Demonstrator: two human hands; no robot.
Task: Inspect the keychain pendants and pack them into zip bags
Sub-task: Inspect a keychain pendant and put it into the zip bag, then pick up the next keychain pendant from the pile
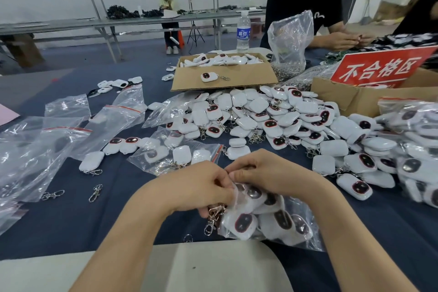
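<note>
Two bare forearms reach in from the near edge of the desk (118, 220), which is covered in dark blue cloth, and meet close to that edge at its middle. The left hand (199, 187) and the right hand (267, 173) face each other, knuckles up, fingers curled, both pinching the mouth of a clear zip bag (294, 239). The bag lies on the desk under the right wrist, filled with white keychain pendants (244, 223) with dark oval faces. A metal clasp (212, 219) sticks out below the left hand. A loose pile of pendants (260, 111) covers the desk's middle, before a cardboard box (222, 73). Empty bags (35, 149) lie towards the left edge.
</note>
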